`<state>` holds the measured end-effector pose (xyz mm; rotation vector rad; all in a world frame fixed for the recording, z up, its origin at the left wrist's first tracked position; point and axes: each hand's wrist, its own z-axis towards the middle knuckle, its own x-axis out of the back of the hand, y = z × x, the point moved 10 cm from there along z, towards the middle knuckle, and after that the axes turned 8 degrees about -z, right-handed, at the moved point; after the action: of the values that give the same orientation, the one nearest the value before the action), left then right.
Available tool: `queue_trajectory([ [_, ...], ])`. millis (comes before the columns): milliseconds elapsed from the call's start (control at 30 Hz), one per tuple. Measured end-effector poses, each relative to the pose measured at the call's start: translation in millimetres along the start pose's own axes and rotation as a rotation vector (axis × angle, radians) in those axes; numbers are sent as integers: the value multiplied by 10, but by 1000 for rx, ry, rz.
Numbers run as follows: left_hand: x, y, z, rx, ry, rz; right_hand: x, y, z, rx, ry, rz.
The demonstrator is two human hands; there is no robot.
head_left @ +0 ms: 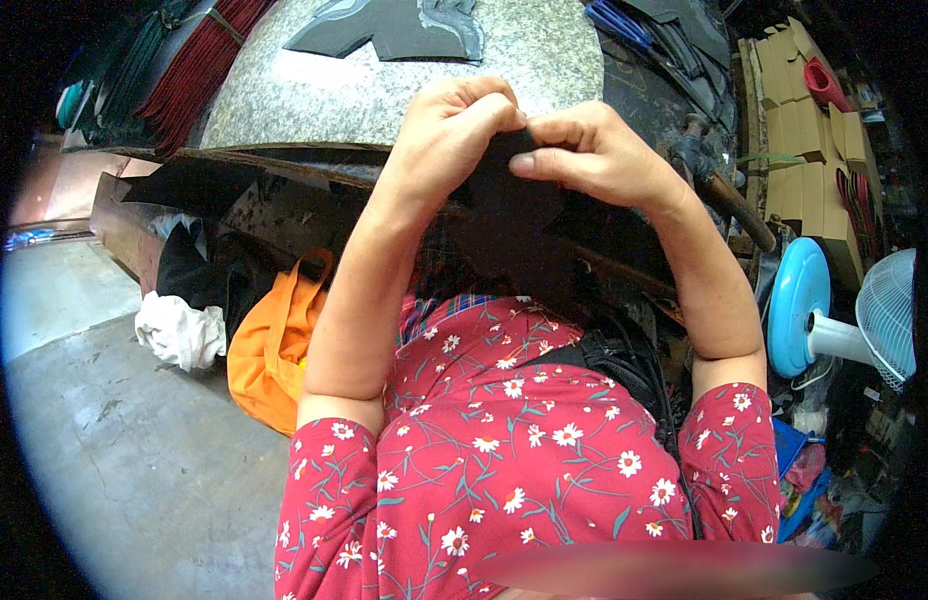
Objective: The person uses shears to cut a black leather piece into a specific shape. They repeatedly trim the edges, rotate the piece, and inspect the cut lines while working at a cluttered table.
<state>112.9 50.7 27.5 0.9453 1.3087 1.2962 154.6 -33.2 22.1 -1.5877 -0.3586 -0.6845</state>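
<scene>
Hands — left hand [449,135], right hand [584,150] — pinched on dark piece [514,195] below speckled slab [384,80], mid-fold; next likely needing firm, even pressing.

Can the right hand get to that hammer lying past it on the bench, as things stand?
Probably yes. The hammer lies just beyond the right hand with nothing between them, but that hand and the left hand both pinch a dark piece, so it must let go first.
</scene>
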Motion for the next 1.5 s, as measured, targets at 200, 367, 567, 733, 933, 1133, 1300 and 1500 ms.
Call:
queue_trajectory([
  [200,116,99,-233,-90,120,99,215,187,-77,-165,254,411],
  [367,78,-62,-345,17,48,120,393,54,-74,15,422,261],
  [567,143,-81,-374,64,70,152,395,-15,-84,33,383,4],
  [733,134,-70,-395,77,67,150,264,128,-70,-155,245,252],
  [933,127,-33,-402,57,49,232,317,-254,-54,227,310,-66],
  [1133,219,-4,-400,-4,161,54,414,-49,-96,99,379,3],
  [1300,196,-118,-457,123,113,-299,430,-17,-80,86,381,78],
  [1500,271,11,-461,-53,276,60,434,-73,-88,126,356,8],
])
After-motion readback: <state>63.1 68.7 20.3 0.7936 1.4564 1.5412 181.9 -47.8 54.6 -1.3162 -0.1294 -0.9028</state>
